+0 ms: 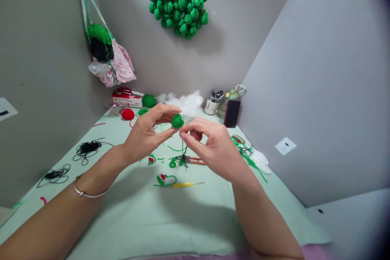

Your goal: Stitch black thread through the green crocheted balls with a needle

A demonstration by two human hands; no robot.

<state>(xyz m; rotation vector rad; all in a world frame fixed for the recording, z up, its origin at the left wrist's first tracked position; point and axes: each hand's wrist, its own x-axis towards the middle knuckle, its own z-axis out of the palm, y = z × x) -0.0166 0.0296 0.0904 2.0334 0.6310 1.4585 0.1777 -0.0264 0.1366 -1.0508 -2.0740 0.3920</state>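
Note:
My left hand is closed on a small green crocheted ball, gripping it between thumb and fingers above the table. At the ball's right side, my right hand is pinched shut, its fingertips nearly touching it. A dark strand of black yarn hangs down from these fingertips. A thin pale sliver shows by the ball; I cannot make out whether it is a needle. Below lie orange-handled thread snips, partly hidden by my right hand, and two small red-and-green crocheted pieces. A yellow-handled crochet hook rests nearest me.
Black yarn tangles lie at left, green yarn scraps at right. Along the back are a red yarn ball, white stuffing, a pen cup and a phone. A green crocheted bunch hangs on the wall.

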